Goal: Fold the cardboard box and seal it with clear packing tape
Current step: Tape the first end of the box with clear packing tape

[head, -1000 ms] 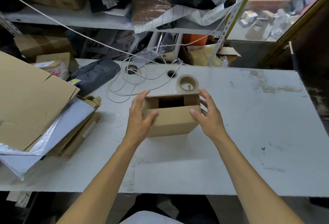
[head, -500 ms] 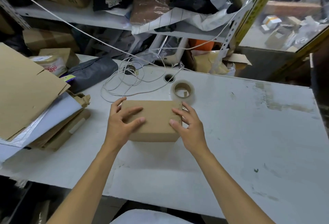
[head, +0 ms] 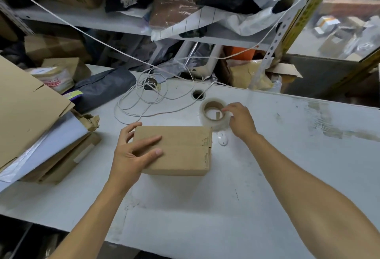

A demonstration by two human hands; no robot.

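On the white worktop (head: pixel 287 166) there is 1 cardboard box (head: pixel 181 149), its flaps folded shut with the seam across the top, and 1 roll of clear packing tape (head: pixel 213 114) lying flat just beyond the box's far right corner. 2 hands are in view. The left hand (head: pixel 131 153) rests on the box's left end, fingers straight and spread, thumb on top. The right hand (head: pixel 239 119) is at the roll's right side, fingers curled over its rim, touching it.
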